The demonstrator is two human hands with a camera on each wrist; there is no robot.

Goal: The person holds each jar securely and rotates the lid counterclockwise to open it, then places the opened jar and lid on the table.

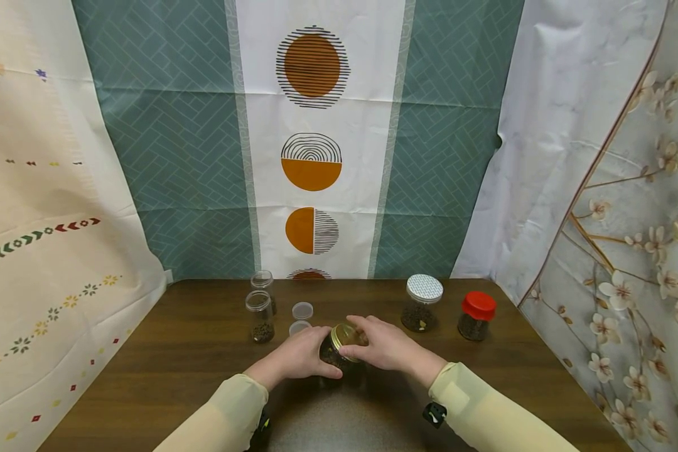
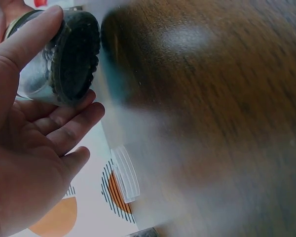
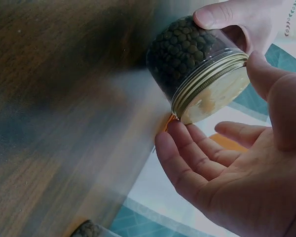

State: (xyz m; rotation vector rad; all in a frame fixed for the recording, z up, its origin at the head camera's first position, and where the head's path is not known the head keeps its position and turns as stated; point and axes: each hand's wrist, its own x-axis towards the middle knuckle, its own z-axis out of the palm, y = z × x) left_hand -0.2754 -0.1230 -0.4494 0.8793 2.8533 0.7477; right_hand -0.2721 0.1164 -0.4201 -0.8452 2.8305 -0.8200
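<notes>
A clear jar [image 3: 180,54] of dark, lentil-like pieces is tilted above the table, its base visible in the left wrist view. My left hand [image 1: 305,355] grips the jar's body, thumb on one side and fingers on the other. A gold screw lid [image 3: 217,91] sits on the jar's mouth, facing my right hand [image 1: 381,342]. That hand holds the lid by its rim between thumb and fingertips. The palm stays apart from the lid's top.
Two clear jars [image 1: 260,317] stand at the back left, near two small translucent lids [image 1: 302,310]. To the right are a jar with a white patterned lid [image 1: 425,287] and one with a red lid [image 1: 479,305]. Curtains hang behind the wooden table [image 1: 164,370].
</notes>
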